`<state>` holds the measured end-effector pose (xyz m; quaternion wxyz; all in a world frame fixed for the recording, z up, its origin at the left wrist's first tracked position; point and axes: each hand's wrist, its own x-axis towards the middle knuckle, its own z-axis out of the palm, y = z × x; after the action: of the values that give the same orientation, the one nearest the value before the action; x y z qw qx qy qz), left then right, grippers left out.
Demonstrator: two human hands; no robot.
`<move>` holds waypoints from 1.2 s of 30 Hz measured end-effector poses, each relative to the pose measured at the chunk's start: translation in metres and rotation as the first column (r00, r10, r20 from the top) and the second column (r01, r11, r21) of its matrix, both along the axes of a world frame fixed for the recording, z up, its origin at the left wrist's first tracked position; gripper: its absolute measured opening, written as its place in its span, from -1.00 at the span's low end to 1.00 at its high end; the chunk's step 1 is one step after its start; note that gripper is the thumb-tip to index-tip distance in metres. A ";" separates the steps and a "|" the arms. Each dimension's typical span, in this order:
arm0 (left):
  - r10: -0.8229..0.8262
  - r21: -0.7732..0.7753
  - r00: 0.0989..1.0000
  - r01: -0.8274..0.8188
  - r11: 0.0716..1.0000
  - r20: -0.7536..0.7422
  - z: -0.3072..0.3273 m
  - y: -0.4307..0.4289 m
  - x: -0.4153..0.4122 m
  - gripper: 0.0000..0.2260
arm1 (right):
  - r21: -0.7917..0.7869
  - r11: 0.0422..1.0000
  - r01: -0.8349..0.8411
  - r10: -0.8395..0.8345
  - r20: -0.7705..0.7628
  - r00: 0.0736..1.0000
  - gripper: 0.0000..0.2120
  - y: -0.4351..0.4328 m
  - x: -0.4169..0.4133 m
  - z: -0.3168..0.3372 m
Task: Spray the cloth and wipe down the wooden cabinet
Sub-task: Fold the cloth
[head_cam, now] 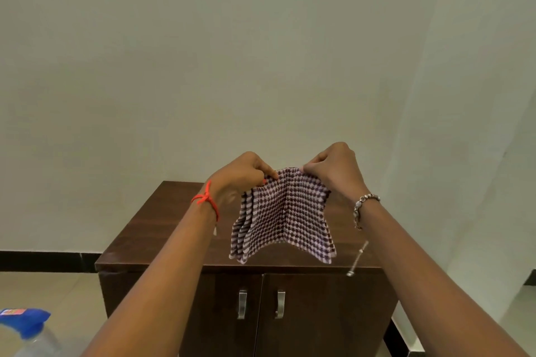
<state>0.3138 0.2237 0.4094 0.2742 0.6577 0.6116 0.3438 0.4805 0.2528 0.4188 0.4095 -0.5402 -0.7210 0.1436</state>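
Note:
A checked maroon-and-white cloth (285, 217) hangs in the air above the dark wooden cabinet (162, 235). My left hand (240, 174) pinches its upper left corner, and my right hand (336, 168) pinches its upper right corner. The cloth droops in folds between them, its lower edge just over the cabinet top. A spray bottle (26, 330) with a blue head and a clear body shows at the bottom left corner, partly cut off by the frame.
The cabinet has two front doors with metal handles (242, 303). A metal pin-like object (358, 258) lies on its top right part. A plain wall stands behind, with a dark skirting (43, 261) and tiled floor at the left.

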 end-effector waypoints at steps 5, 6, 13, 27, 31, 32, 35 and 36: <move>-0.020 -0.042 0.984 0.028 0.999 0.175 -0.001 0.000 0.007 -0.69 | 0.022 0.997 -0.079 0.080 -0.045 0.996 -0.89 -0.018 -0.029 0.001; -0.011 -0.046 0.980 0.021 0.999 0.201 -0.001 0.001 0.007 -0.70 | 0.018 0.996 -0.093 0.093 -0.044 0.995 -0.88 -0.021 -0.034 0.001; 0.123 -0.156 0.841 -0.046 0.987 0.528 -0.001 0.000 0.000 -0.78 | -0.179 0.951 -0.253 0.263 0.029 0.964 -0.73 -0.026 -0.046 0.007; 0.070 -0.066 0.494 -0.025 0.997 0.866 -0.003 -0.003 -0.011 -0.64 | -0.474 0.654 -0.589 0.062 -0.743 0.666 -0.22 0.028 -0.005 -0.066; -0.038 0.034 0.357 0.017 0.999 0.933 -0.005 -0.002 -0.012 -0.62 | -0.361 0.388 -0.848 0.053 -0.910 0.412 -0.20 0.030 -0.022 -0.087; -0.062 0.060 0.330 0.017 0.998 0.942 -0.006 -0.001 -0.013 -0.61 | -0.289 0.388 -0.875 0.065 -0.939 0.339 -0.30 0.028 -0.025 -0.082; -0.107 0.115 0.267 -0.015 0.993 0.958 -0.013 0.001 -0.021 -0.51 | -0.174 0.514 -0.840 0.064 -0.969 0.239 -0.29 0.026 -0.025 -0.061; -0.110 0.120 0.295 -0.015 0.993 0.949 -0.016 0.001 -0.025 -0.46 | -0.203 0.569 -0.797 0.069 -0.954 0.292 -0.29 0.026 -0.022 -0.056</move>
<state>0.2886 0.2249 0.3933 0.5582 0.3568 0.2909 0.6903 0.4590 0.2788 0.3632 0.4316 -0.2449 -0.4212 0.7592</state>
